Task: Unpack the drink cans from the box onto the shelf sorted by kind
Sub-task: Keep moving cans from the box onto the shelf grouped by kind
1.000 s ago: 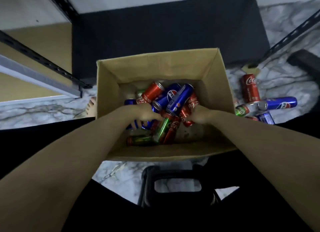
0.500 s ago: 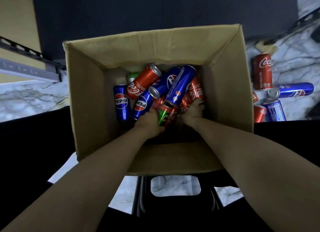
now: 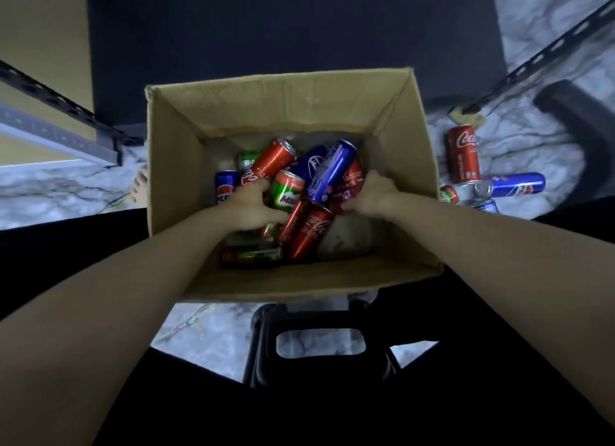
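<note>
An open cardboard box point(image 3: 283, 92) holds a pile of red Coca-Cola cans point(image 3: 309, 229), blue Pepsi cans point(image 3: 329, 172) and green Milo cans. Both my hands are inside it. My left hand point(image 3: 253, 207) is wrapped around a green Milo can point(image 3: 286, 192) standing tilted on top of the pile. My right hand point(image 3: 374, 196) curls around a red Coca-Cola can point(image 3: 352, 179) against the box's right side. The dark shelf board point(image 3: 299, 29) lies just behind the box.
On the marble floor right of the box lie a Coca-Cola can point(image 3: 462, 152), a Pepsi can point(image 3: 519, 186) and others. A black stool point(image 3: 319, 342) stands under the box's near edge, another dark stool point(image 3: 572, 122) at far right. Shelf rails point(image 3: 66, 109) run at left.
My left hand has lifted the green Milo can up onto the top of the pile. My right hand has shifted to the right onto a red can. The view has pulled back.
</note>
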